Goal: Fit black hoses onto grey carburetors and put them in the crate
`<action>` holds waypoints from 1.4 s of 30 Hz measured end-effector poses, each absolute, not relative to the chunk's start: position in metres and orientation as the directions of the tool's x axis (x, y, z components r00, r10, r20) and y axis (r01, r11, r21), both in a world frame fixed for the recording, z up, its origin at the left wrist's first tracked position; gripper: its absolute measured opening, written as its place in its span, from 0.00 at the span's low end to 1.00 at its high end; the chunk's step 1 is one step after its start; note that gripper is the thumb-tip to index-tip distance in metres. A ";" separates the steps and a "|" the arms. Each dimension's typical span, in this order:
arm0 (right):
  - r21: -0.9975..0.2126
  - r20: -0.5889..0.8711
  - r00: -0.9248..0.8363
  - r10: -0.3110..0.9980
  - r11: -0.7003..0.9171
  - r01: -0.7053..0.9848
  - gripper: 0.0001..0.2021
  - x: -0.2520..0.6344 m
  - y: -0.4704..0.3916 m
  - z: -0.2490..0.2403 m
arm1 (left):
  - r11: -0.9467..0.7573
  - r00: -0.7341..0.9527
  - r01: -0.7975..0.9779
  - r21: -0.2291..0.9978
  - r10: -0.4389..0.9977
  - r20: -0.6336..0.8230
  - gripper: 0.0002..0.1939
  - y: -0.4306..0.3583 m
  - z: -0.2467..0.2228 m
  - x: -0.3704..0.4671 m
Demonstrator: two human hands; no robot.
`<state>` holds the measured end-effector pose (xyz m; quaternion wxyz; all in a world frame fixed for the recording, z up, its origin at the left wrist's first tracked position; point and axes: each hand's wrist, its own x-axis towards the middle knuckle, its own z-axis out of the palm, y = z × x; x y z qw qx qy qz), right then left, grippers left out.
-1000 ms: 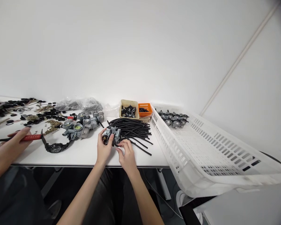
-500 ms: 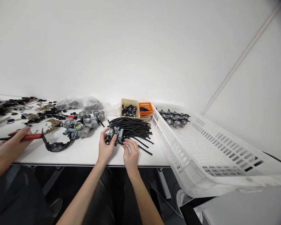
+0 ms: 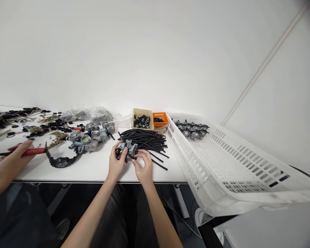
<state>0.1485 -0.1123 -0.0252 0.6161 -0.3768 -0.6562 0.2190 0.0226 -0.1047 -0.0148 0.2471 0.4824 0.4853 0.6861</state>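
Observation:
A grey metal carburetor is held just above the front part of the white table. My left hand is closed round its left side, the thumb across its front. At its lower right, my right hand pinches the end of a short black hose with thumb and forefinger; the hose runs along the carburetor's front. Right behind lies a pile of long black hoses. More carburetors stand together to the left.
A person's hand holds a red-handled tool at the left, near a black watch. Behind the hoses are a cream bin and an orange basket. A large white crate with carburetors inside stands at the right.
The carburetor has turned slightly in my left hand, its round opening now facing more to the right. My right hand has shifted a little to the left and up along it.

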 end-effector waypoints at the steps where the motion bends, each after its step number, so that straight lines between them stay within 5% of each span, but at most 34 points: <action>1: -0.775 0.624 0.025 0.781 0.613 0.154 0.11 0.149 -0.112 -0.025 | -0.408 -0.418 0.116 0.905 0.807 0.417 0.24 -0.104 -0.015 0.023; 6: -0.882 0.451 -0.068 0.890 0.432 -0.188 0.31 0.148 -0.105 -0.030 | -0.411 -0.349 0.122 0.903 0.834 0.427 0.23 -0.104 -0.016 0.024; 13: -0.893 0.411 -0.035 0.911 0.394 -0.219 0.25 0.147 -0.104 -0.034 | -0.400 -0.296 0.082 0.913 0.865 0.406 0.25 -0.100 -0.021 0.022; 17: -0.891 0.422 -0.032 0.906 0.408 -0.202 0.28 0.152 -0.104 -0.028 | -0.313 -0.302 -0.218 0.924 0.922 0.241 0.27 -0.097 -0.022 0.021; 23: -0.915 0.302 0.009 0.953 0.292 -0.278 0.19 0.158 -0.101 -0.027 | -0.034 -0.147 -0.575 0.818 0.987 -0.062 0.21 -0.105 -0.011 0.017; 34: -0.904 0.367 -0.008 0.930 0.354 -0.240 0.16 0.157 -0.102 -0.019 | 0.215 0.209 -0.552 0.806 0.971 -0.116 0.21 -0.110 -0.016 0.011; 42: -0.898 0.384 -0.187 0.904 0.317 -0.306 0.18 0.155 -0.089 0.021 | 0.282 0.215 -0.559 0.780 0.958 -0.192 0.21 -0.116 -0.010 0.012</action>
